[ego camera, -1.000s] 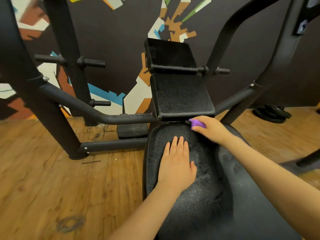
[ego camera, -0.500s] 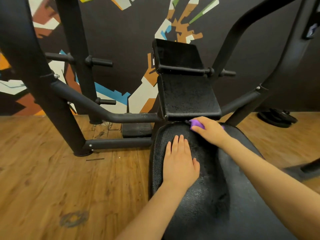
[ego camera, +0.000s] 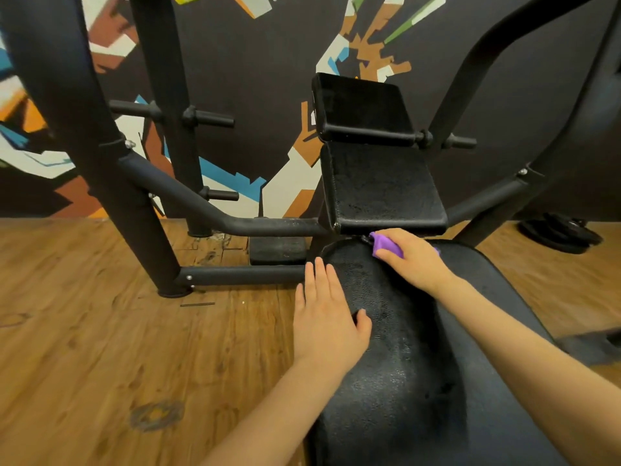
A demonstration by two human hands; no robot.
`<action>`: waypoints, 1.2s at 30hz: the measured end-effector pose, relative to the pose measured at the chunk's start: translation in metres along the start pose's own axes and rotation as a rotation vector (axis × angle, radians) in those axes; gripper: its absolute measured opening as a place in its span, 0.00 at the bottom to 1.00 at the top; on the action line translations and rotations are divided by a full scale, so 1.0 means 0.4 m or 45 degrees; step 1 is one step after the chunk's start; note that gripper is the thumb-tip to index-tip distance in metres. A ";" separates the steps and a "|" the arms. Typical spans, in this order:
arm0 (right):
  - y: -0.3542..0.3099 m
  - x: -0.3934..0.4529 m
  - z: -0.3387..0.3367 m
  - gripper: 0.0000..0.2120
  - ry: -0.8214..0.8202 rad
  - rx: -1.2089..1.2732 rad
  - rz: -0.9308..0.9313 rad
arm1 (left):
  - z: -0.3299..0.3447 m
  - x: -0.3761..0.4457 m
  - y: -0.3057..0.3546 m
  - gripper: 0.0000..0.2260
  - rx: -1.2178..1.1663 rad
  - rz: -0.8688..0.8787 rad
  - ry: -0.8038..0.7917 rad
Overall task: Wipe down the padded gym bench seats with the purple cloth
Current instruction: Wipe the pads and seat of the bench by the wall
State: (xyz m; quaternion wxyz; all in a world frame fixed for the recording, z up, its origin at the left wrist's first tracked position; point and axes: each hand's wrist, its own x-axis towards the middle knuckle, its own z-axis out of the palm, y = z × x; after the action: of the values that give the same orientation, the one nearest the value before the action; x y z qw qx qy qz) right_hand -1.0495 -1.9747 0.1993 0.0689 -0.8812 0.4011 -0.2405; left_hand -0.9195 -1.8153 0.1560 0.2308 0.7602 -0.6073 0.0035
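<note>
I observe the right hand [ego camera: 411,260] at the far end of the long padded bench seat [ego camera: 400,364], fingers curled over the purple cloth [ego camera: 386,245] and pressing it onto the pad. Most of the cloth is hidden under the hand; a bunched part shows past the fingertips, just below the front edge of the smaller square pad [ego camera: 383,186], and a sliver shows on the hand's right. Whether the cloth touches that square pad, I cannot tell.

The left hand [ego camera: 327,317] lies flat on the left side of the bench seat, fingers straight and together, thumb out on the pad, holding nothing. Its outer fingers overhang the seat's left edge. The two hands are apart.

An upper pad [ego camera: 361,104] stands behind the square one. The black steel frame [ego camera: 235,275] rests on a wooden floor [ego camera: 100,348]. Weight plates [ego camera: 561,233] lie on the floor at far right.
</note>
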 end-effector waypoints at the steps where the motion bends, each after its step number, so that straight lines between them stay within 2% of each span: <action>1: -0.031 0.009 0.014 0.20 -0.006 0.020 -0.050 | -0.002 0.001 0.002 0.37 -0.008 -0.014 -0.002; 6: -0.168 0.044 0.074 0.16 -0.176 0.091 -0.308 | 0.003 -0.005 -0.001 0.38 -0.097 -0.040 0.070; 8: -0.167 0.048 0.056 0.16 -0.258 0.128 -0.357 | 0.000 -0.006 -0.002 0.39 -0.111 -0.072 0.021; 10: -0.135 0.054 0.030 0.17 -0.294 0.149 -0.283 | -0.002 -0.006 -0.006 0.40 -0.095 -0.118 -0.033; 14: -0.093 0.056 0.028 0.18 -0.170 0.064 -0.089 | -0.001 -0.006 -0.008 0.41 -0.125 -0.141 -0.040; 18: -0.122 0.010 0.056 0.21 -0.095 0.091 -0.260 | 0.006 -0.006 -0.009 0.41 -0.112 -0.137 -0.027; 21: -0.131 -0.016 0.056 0.24 -0.188 0.095 -0.383 | 0.004 -0.013 -0.007 0.40 -0.090 -0.130 -0.026; 24: -0.127 0.024 0.047 0.20 -0.238 0.137 -0.307 | 0.003 -0.037 -0.022 0.39 -0.113 -0.139 -0.054; 27: -0.132 0.073 0.050 0.17 -0.240 0.047 -0.199 | 0.002 -0.058 -0.034 0.39 -0.136 -0.145 -0.059; 29: -0.143 0.070 0.052 0.17 -0.246 0.003 -0.258 | 0.002 -0.059 -0.034 0.39 -0.136 -0.136 -0.057; 34: -0.206 0.007 0.075 0.11 -0.401 0.027 -0.691 | 0.010 -0.063 -0.033 0.40 -0.156 -0.193 -0.033; 36: -0.208 0.020 0.076 0.11 -0.435 0.023 -0.657 | 0.011 -0.075 -0.036 0.40 -0.200 -0.234 -0.034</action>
State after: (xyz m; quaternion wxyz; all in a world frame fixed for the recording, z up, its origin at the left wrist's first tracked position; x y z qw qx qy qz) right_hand -0.9744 -1.9271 0.2017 0.0799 -0.9809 0.1446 -0.1021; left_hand -0.9154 -1.7868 0.1386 0.2808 0.7921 -0.5367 -0.0752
